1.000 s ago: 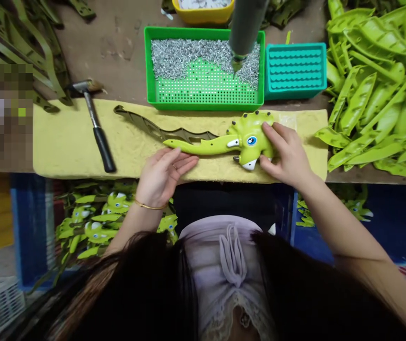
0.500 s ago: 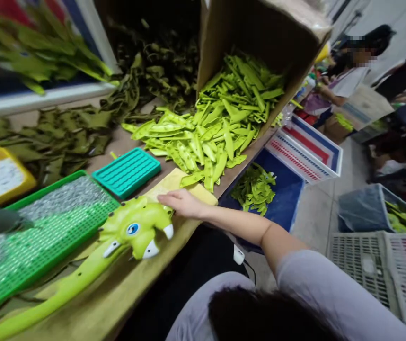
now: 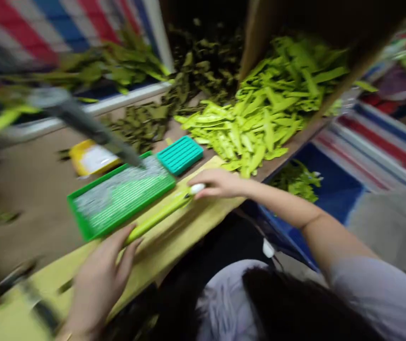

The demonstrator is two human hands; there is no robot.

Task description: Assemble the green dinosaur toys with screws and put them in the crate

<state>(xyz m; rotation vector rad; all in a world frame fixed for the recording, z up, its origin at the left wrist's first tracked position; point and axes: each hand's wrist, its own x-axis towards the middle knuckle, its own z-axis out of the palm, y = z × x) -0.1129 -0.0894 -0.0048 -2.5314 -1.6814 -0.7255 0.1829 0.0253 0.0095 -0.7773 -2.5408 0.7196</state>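
Head view, motion-blurred. Green plastic toy [image 3: 160,215] lies slantwise on yellow mat [image 3: 167,241], near bench front edge. Right hand [image 3: 220,183]: fingers together, curled over toy's white tip. Left hand [image 3: 98,284]: fingers apart, at toy's narrow end; contact unclear. Green tray [image 3: 128,213] just beyond toy, silver fasteners [image 3: 118,189] covering part of it. Teal block [image 3: 180,155] beside tray. Heap of green parts [image 3: 260,123] at far bench edge, left in quantity. Work done on toy: cannot tell.
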